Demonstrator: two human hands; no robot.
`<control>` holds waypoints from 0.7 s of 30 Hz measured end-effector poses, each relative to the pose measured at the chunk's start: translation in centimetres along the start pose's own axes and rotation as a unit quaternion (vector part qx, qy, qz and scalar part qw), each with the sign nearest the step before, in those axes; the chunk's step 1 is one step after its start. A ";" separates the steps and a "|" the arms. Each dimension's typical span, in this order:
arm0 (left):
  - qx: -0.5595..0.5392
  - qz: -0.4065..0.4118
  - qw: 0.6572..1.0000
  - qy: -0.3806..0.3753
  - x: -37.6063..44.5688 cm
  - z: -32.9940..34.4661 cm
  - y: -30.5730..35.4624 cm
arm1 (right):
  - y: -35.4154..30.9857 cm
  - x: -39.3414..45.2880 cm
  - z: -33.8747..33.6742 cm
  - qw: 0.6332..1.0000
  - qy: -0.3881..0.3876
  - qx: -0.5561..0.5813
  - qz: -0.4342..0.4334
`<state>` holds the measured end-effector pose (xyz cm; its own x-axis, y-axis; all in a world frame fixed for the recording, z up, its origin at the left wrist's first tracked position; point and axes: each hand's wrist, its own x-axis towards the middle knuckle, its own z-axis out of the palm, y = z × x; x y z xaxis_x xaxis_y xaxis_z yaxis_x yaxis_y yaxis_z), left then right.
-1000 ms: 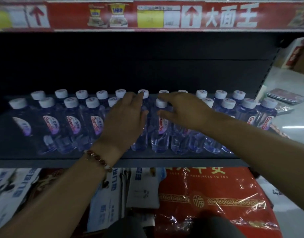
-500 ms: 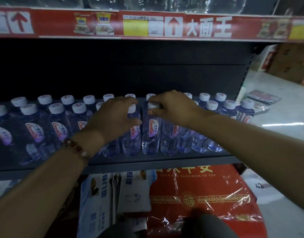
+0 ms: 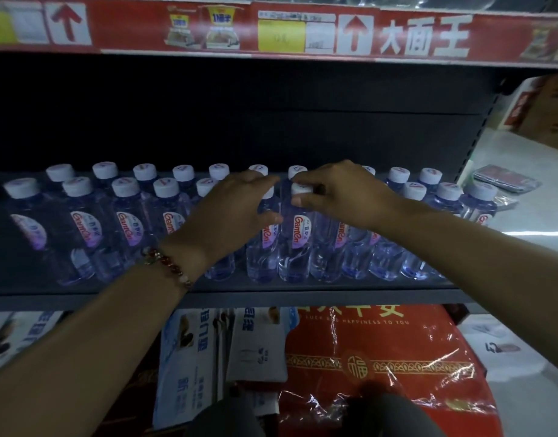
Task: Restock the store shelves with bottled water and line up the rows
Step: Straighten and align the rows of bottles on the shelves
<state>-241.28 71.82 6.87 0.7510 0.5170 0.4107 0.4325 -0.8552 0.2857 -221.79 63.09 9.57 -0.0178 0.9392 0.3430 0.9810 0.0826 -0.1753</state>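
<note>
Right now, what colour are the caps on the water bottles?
White, with a small mark on top; the head view shows the caps on the bottles best.
</note>
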 end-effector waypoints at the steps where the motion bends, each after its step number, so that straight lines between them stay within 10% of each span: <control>1: 0.012 0.000 1.000 0.000 -0.1 0.0 0.1 | 0.0 0.0 0.0 1.000 -0.001 -0.005 -0.005; 21: 0.231 -0.038 0.970 0.067 -7.3 -3.9 -10.3 | -10.1 5.1 5.5 0.995 0.020 -0.033 -0.087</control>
<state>-253.19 77.00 4.26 0.6494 0.5535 0.5214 0.6852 -0.7233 -0.0856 -232.84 68.83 8.04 -0.1821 0.8985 0.3994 0.9744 0.2193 -0.0490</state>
